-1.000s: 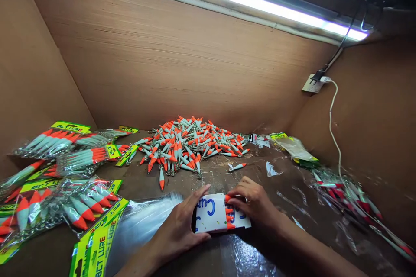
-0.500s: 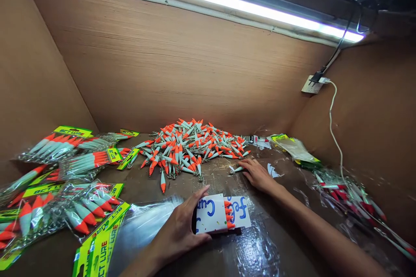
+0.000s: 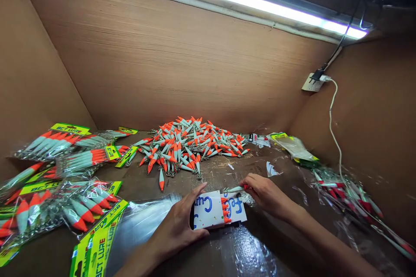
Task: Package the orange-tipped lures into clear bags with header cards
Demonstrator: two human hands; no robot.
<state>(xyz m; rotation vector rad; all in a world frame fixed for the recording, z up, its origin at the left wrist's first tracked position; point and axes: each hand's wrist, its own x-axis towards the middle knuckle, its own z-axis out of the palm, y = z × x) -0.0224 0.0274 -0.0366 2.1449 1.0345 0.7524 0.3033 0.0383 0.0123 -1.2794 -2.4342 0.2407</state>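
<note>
My left hand (image 3: 177,225) grips the left end of a small white box (image 3: 208,211) with blue writing, lying on the brown table. Several orange lure tips (image 3: 225,210) stick out across the box's middle. My right hand (image 3: 264,192) pinches one pale lure with an orange end (image 3: 234,189) just above the box's far right corner. Farther back lies a big heap of orange-and-pale lures (image 3: 190,145).
Filled clear packs with green-yellow header cards (image 3: 66,173) crowd the left side, and an empty clear bag (image 3: 138,225) lies left of my left hand. More bags and lures (image 3: 344,194) sit at the right. Cardboard walls surround the table; a white cable (image 3: 333,130) hangs on the right wall.
My right hand left the box, reached out to a loose lure near the heap, picked it up and carried it back to the box. My left hand stayed on the box.
</note>
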